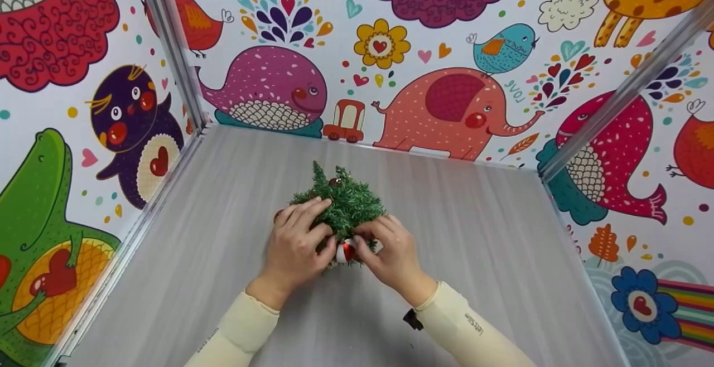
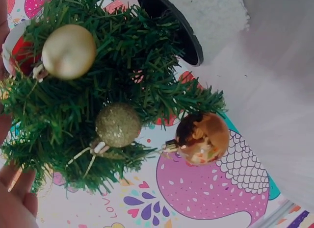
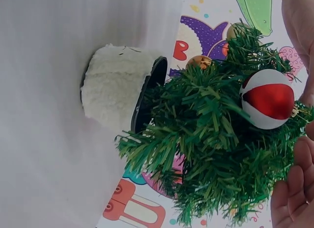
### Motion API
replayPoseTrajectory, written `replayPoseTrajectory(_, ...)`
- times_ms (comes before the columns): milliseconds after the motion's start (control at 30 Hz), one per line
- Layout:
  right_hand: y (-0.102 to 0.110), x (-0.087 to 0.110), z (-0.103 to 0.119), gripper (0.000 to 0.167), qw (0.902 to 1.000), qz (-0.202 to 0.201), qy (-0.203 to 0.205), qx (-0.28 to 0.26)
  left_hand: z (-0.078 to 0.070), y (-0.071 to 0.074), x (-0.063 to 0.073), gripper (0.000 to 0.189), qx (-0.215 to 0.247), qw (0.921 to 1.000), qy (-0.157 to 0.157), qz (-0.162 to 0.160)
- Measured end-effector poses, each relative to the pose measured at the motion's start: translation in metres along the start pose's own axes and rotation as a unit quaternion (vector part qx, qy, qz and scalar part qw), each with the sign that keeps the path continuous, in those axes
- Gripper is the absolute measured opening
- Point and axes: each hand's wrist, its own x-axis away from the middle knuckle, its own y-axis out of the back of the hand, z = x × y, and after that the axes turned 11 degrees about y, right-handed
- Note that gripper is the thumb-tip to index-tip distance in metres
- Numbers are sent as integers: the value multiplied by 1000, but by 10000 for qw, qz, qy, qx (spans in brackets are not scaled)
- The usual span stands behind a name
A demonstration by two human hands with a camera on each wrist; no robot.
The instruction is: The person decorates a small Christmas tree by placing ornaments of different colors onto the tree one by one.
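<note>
A small artificial Christmas tree stands in front of me, its green branches between my two hands. A red and white Christmas ball hangs at its near side, with a gold cord at its top. My right hand pinches at the top of this ball with thumb and forefinger. From the other side my left hand grips a branch, thumb close to the ball and the other fingers over the greenery. Fingertips are partly hidden by needles. A matte gold ball, a glittery gold ball and a shiny copper ball hang on the left side.
The tree's dark pot has a fuzzy white cover and rests on the grey wood-grain table. Cartoon-printed panels close in the back and both sides, joined by metal corner posts.
</note>
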Motion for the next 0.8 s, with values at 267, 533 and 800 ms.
replayPoseTrajectory(267,3,5,-7,14,9999,118,34,86,8,4,1,11,1,10000,-26,52)
replayPoseTrajectory(533,1,7,-15,19,9998,150,114,77,18,5,1,12,-90,9996,127,238)
replayPoseTrajectory(800,8,16,-20,21,9995,244,-8,191,19,-3,2,12,53,9998,-3,167)
